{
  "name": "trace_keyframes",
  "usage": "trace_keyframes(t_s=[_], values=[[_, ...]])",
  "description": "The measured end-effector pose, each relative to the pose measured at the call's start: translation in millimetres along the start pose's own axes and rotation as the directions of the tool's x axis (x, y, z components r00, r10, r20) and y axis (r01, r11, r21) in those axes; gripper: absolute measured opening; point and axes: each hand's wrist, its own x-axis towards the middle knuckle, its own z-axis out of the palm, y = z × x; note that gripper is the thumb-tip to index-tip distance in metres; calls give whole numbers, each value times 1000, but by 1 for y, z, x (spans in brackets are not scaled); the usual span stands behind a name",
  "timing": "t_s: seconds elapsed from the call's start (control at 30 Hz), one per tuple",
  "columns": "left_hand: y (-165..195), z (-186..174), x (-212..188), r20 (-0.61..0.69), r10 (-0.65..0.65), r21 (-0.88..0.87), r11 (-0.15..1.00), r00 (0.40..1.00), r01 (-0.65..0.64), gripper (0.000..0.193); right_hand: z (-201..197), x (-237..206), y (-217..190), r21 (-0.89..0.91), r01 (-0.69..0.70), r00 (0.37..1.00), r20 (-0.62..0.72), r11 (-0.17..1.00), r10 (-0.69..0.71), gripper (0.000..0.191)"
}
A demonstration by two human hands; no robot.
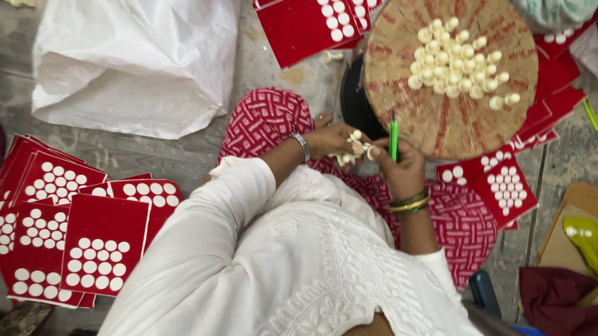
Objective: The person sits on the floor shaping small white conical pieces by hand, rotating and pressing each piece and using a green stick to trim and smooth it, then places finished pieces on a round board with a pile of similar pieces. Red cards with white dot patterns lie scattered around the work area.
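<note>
Beside hands: round woven tray (403, 128) heaped with white pieces (454, 66), red cards (103, 244) left.

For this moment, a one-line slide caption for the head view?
Left hand holds small white pieces, right hand a green stick, beside a round woven tray.

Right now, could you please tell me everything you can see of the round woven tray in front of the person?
The round woven straw-coloured tray with faded red bands lies flat on the floor, above the person's hands. A heap of small cream-white round pieces sits near its middle, a few strays toward its right. Its edges overlap red cards with white dots and a dark object at its left. The thin green stick in the right hand crosses its lower rim.
</note>
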Motion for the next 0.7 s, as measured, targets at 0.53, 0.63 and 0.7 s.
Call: trace_keyframes(t_s=[0.53,0.63,0.7], values=[[12,15,-5,-321,141,217,973,937,-72,22,-37,4,21,-52,363,925,-105,931,-366,15],[7,4,5,-371,150,267,962,917,-50,16,-45,-2,29,-84,54,968,-240,995,-73,24],[4,-2,9,-363,155,243,968,919,-67,16,-47,-3,33,-135,103,975,-183,986,-127,30]])
